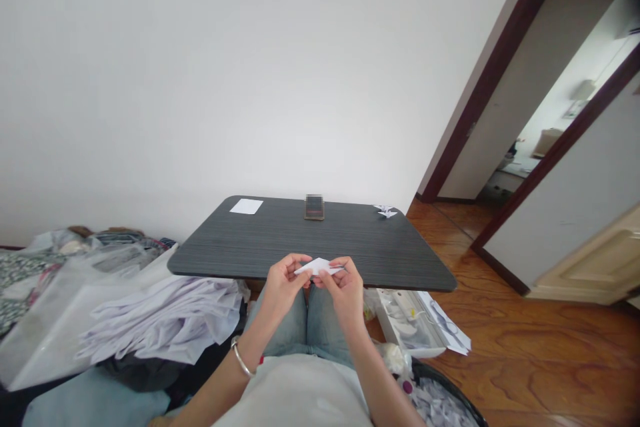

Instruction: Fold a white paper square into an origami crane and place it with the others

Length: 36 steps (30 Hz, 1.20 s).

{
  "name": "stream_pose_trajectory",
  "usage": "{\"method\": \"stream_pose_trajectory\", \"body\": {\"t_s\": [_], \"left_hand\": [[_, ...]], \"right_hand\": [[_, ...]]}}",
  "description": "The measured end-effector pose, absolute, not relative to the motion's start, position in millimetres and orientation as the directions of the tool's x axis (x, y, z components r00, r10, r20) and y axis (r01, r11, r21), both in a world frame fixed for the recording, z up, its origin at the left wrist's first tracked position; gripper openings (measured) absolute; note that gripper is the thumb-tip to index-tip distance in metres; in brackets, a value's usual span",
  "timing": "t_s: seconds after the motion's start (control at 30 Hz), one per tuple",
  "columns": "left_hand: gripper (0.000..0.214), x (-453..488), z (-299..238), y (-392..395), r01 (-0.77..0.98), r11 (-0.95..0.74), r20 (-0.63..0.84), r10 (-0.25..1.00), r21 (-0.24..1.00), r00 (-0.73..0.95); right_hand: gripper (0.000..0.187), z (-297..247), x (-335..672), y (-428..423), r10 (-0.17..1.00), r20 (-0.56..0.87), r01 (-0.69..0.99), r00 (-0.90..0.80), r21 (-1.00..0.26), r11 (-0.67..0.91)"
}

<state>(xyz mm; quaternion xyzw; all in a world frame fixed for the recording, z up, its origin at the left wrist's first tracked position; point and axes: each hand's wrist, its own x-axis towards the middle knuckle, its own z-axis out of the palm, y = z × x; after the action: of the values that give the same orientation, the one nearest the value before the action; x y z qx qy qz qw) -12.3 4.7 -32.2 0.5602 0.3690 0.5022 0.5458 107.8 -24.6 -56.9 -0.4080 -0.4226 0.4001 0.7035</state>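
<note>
A small piece of folded white paper is held just over the near edge of the dark table. My left hand pinches its left corner between thumb and fingers. On the other side, my right hand grips the right corner, its thumb on the near face. The paper has a pointed top and two side points; its lower edge is partly hidden by my thumbs.
On the dark table lie a sheet of white paper, a phone and folded paper shapes. Folded white cloth is heaped at left. A white box stands on the floor at right.
</note>
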Motion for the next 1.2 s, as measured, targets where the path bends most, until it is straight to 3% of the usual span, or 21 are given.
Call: {"method": "stream_pose_trajectory", "body": {"t_s": [0.47, 0.67, 0.93, 1.2], "left_hand": [[0.058, -24, -29, 9, -0.111, -0.131, 0.163, 0.918, 0.985, 0.362], [0.054, -21, -29, 8, -0.134, -0.149, 0.191, 0.897, 0.980, 0.398], [0.035, -7, -33, 1, -0.134, -0.209, 0.237, 0.938, 0.969, 0.251], [0.031, -26, -27, 10, -0.040, -0.247, 0.241, 0.876, 0.968, 0.419]], "right_hand": [[0.032, -54, 116, -22, 0.912, 0.235, -0.242, 0.337, -0.914, 0.325], [0.033, -51, 114, -24, 0.902, 0.237, -0.226, 0.360, -0.916, 0.330], [0.035, -46, 105, -30, 0.910, 0.252, -0.262, 0.328, -0.901, 0.344], [0.020, -55, 123, -19, 0.962, 0.222, -0.193, 0.157, -0.949, 0.250]]}}
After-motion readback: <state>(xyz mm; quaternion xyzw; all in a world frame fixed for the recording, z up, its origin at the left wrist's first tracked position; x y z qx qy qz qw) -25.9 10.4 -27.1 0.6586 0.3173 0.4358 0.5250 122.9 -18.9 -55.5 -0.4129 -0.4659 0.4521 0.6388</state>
